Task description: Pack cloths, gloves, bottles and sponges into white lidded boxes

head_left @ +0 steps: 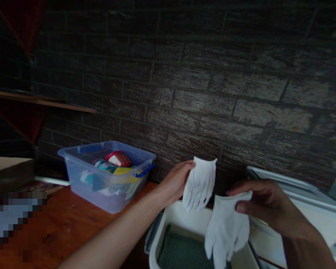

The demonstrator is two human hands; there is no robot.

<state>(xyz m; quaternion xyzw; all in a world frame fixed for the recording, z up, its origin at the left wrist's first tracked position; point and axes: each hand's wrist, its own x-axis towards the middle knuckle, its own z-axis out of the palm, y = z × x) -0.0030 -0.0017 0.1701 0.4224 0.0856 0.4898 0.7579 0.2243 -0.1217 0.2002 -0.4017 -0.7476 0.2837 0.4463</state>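
Note:
My left hand is closed on the cuff edge of a white glove, which hangs fingers down. Another white glove dangles from my right hand, its cuff pinched between thumb and fingers. Below both gloves stands a cream-coloured bin with grey side clips. Dark green mesh-like material lies inside it, partly covered by the right glove. The left glove is slightly farther from me than the right one.
A clear plastic tub with blue handles holds several packets on the wooden table. A white and grey lid leans at the right. Behind is a dark brick wall; a wooden shelf juts out at upper left.

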